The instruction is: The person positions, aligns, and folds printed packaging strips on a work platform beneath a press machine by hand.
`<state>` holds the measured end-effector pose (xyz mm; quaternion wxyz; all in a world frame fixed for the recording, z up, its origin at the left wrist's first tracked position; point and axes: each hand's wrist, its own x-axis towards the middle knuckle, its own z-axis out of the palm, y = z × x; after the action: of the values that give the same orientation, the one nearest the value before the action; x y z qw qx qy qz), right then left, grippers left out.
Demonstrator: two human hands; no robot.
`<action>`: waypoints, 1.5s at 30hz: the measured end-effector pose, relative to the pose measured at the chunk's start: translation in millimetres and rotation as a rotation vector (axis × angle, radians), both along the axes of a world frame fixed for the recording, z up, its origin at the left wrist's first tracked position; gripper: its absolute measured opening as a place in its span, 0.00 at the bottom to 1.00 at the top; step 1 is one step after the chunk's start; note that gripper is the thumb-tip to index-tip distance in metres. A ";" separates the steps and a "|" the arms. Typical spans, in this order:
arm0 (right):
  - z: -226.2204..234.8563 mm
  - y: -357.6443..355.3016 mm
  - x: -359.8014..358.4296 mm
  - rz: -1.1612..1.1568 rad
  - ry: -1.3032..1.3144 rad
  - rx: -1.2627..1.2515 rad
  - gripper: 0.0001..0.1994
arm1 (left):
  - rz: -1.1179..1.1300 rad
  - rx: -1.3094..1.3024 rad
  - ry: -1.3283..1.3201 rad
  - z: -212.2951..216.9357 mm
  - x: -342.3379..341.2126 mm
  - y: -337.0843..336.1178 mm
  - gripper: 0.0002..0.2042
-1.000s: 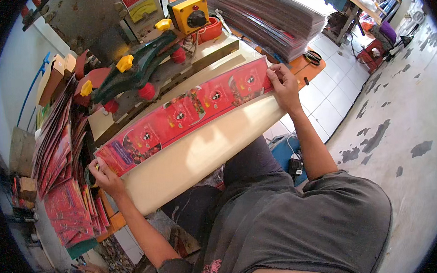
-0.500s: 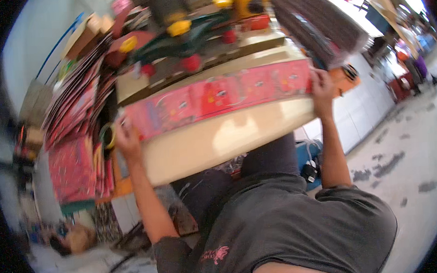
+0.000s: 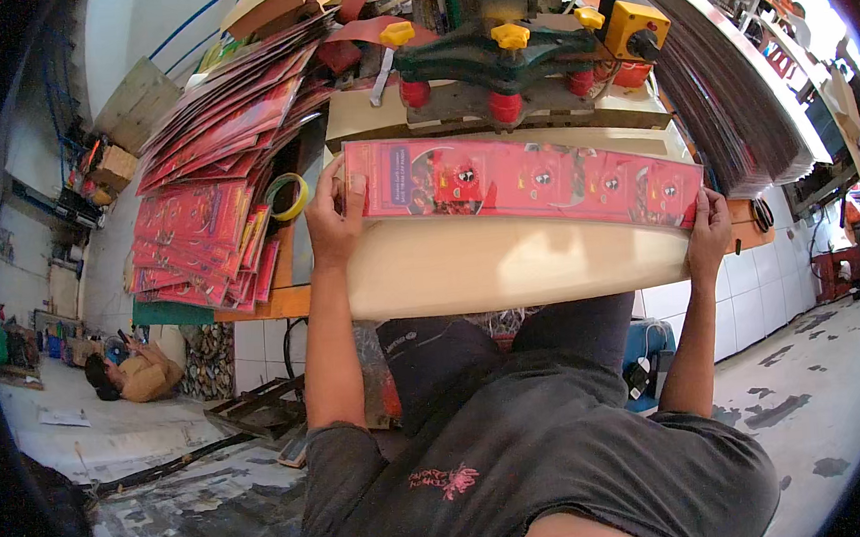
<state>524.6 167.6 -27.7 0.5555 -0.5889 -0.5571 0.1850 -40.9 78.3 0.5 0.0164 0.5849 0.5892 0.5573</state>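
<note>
A long red printed strip [image 3: 533,178], clear and glossy at its edges, stretches crosswise between my hands. Several small round metal-looking spots show along it. My left hand [image 3: 335,215] is closed on its left end, with the thumb on top. At the right end, my right hand [image 3: 708,231] pinches the corner. Below the strip a pale cream board [image 3: 509,264] spans the front, and my fingers are also close to its ends; whether they touch it I cannot tell. Just beyond the strip stands a dark green press head [image 3: 496,60] with yellow knobs and red round feet.
Stacked red printed sheets [image 3: 196,224] fill the left, with a yellow tape roll [image 3: 288,195] beside them. Tall stacked sheets [image 3: 724,83] stand at the right. Scissor handles [image 3: 762,214] hang at the right edge. A yellow switch box [image 3: 635,26] sits behind. Another person [image 3: 136,373] is far left.
My view has turned, so the table and press look level and sit farther right. The blur is gone. Both hands keep their hold on the red strip.
</note>
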 end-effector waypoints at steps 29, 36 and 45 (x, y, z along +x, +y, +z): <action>3.1 0.2 -4.7 -0.021 -0.072 0.028 0.14 | 0.087 -0.044 0.092 0.9 -0.6 -1.4 0.14; 0.9 0.9 -3.0 -0.017 -0.036 0.026 0.14 | 0.105 -0.058 0.115 -1.5 -3.1 1.3 0.14; -1.5 2.2 -2.8 -0.017 -0.059 0.063 0.14 | 0.086 -0.036 0.106 0.6 -3.9 1.8 0.15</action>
<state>521.8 169.8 -29.2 0.5585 -0.5812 -0.5738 0.1452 -44.8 80.1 1.1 -0.0282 0.5872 0.6239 0.5150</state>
